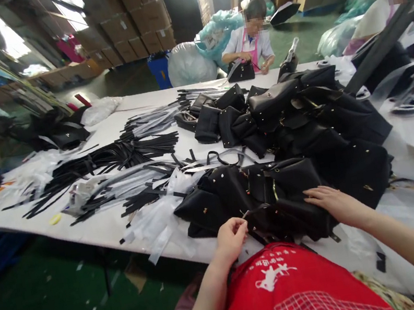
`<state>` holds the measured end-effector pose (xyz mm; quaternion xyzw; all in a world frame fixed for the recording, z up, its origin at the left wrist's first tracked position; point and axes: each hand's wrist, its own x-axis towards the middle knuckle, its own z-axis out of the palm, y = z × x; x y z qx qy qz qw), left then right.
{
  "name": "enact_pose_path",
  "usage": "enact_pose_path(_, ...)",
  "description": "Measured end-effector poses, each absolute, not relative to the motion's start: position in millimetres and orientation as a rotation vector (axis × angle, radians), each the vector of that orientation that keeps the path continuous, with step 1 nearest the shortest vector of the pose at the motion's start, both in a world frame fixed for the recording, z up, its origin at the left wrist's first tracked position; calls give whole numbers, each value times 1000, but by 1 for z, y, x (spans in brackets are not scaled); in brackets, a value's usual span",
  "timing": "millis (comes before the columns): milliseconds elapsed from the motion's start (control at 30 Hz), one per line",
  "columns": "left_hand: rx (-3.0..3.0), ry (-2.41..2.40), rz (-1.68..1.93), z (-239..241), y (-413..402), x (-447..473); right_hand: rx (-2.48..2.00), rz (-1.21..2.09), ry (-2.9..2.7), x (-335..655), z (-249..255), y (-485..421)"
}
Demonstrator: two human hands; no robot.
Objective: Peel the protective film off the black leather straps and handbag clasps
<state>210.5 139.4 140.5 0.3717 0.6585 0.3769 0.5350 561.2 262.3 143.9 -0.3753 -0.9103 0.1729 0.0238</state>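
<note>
Close to my red apron lies a black handbag (278, 225) with small gold-coloured metal fittings. My left hand (232, 238) is at its left front edge, thumb and fingers pinched together; whatever is between them is too small to make out. On the right part of the same bag rests my right hand (332, 202), palm down with fingers stretched out. Just behind stands another black bag (231, 185), pressed against the first. More black bags (306, 133) are heaped beyond, toward the right and the back of the table.
Bundles of black straps (123, 153) and pale wrapped straps (128, 181) spread over the white table (58, 230) on the left. Clear plastic scraps (159, 226) lie by the front edge. Across the table a person in a pink apron (254, 54) handles a black bag. Cartons (124, 26) are stacked behind.
</note>
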Motion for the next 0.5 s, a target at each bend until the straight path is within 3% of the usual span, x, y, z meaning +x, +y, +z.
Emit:
enact_pose_path(100, 923, 1585, 857, 133, 132, 207, -1263, 572, -2803, 556, 140, 275)
enact_pose_path(333, 903, 1630, 840, 117, 120, 189, -1416, 724, -2647, 432, 194, 279)
enact_pose_path(500, 870, 1627, 826, 106, 117, 182, -1861, 905, -2501, 354, 164, 315)
